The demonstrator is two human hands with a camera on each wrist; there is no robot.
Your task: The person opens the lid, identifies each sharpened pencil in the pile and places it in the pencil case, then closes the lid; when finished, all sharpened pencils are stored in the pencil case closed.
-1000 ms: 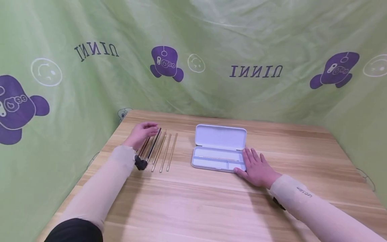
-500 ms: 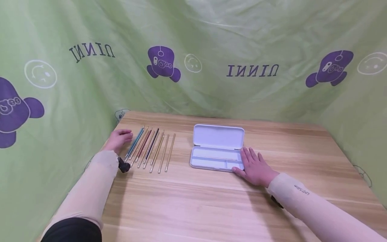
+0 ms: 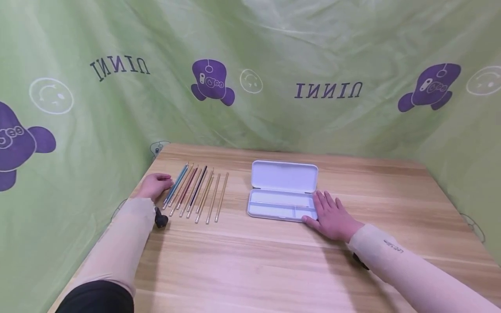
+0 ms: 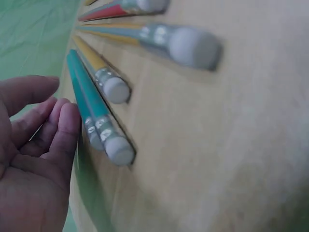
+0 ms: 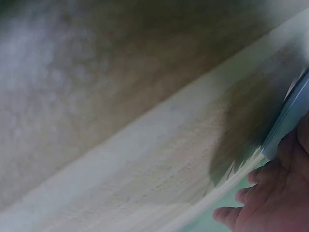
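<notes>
Pencils point(image 3: 197, 191) lie between the relaxed left hand point(image 3: 153, 186) and an open case point(image 3: 285, 177), touched by the flat right hand point(image 3: 335, 221).

Hung with creased green cloth point(image 3: 274, 126) far, left and right, printed with purple figures point(image 3: 210, 78), white smileys point(image 3: 251, 81) and mirrored lettering point(image 3: 328, 90); furnished with a wood-grain counter point(image 3: 250, 269), shining palely at the near side.

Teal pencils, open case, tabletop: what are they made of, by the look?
Teal pencils: probably painted wood, judging by the even colour; the bands look like metal from their silvery shine, the pale erasers like matte rubber.
Open case: smooth, pale finish; coated metal or plastic, can't tell.
Tabletop: wood-grain streaks with soft sheen; laminate or sealed wood.
</notes>
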